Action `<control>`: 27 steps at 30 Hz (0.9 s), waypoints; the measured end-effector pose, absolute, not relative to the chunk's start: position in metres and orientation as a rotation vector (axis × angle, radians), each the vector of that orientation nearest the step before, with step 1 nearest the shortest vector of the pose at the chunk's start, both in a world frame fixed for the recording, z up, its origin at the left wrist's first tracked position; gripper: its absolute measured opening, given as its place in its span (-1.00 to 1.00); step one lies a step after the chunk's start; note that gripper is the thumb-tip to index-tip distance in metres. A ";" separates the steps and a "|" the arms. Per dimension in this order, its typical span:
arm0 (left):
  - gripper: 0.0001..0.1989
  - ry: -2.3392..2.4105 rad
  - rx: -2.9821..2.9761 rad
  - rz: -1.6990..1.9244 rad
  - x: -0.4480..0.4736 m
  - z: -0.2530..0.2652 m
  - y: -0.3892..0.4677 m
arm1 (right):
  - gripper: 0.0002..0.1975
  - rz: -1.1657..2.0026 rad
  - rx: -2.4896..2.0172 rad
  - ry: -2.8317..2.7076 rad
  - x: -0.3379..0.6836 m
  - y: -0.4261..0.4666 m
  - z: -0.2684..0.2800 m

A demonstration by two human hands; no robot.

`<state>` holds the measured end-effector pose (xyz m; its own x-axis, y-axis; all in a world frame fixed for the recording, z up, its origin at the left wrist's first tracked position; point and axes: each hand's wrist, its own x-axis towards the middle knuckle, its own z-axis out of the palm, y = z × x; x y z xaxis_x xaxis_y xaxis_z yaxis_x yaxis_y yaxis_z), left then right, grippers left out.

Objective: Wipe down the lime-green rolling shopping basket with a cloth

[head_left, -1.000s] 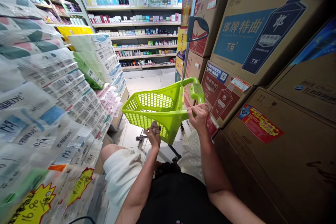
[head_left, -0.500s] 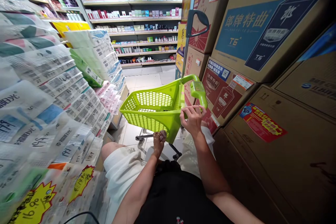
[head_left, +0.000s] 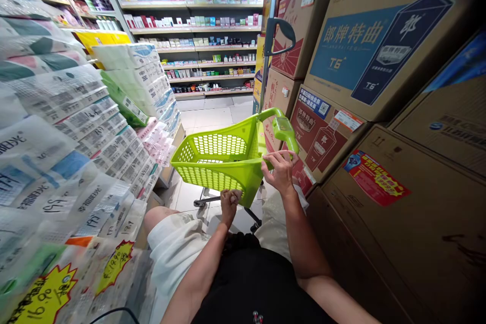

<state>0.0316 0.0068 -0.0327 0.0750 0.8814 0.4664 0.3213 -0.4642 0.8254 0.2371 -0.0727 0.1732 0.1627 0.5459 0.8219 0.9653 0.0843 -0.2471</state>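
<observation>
A lime-green plastic shopping cart [head_left: 212, 172] with a perforated basket stands turned sideways before my knees. Nothing shows inside its basket. My right hand [head_left: 280, 169] is closed over the near end of its handle and rim, fingers bent across the green plastic. Curled into a fist, my left hand [head_left: 230, 203] is at the lower near side of the basket. Whatever lies inside those fingers is hidden, and I cannot tell whether they touch the basket. Below it show the cart's dark legs and a wheel [head_left: 255, 226].
Stacked tissue packs [head_left: 91, 131] with price signs line my left. Tall cardboard cartons [head_left: 364, 172] crowd the right, close to the cart handle. A metal pole with a dark looped handle [head_left: 283, 36] rises behind the cart. Stocked shelves [head_left: 197, 49] stand across the tiled aisle.
The cart and surrounding cartons sit very slightly further left in view. Both hands keep the same positions on and beside the cart.
</observation>
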 end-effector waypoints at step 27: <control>-0.89 1.467 1.723 1.699 0.012 -0.023 0.010 | -0.88 -0.524 -1.723 -1.734 0.202 -0.033 0.156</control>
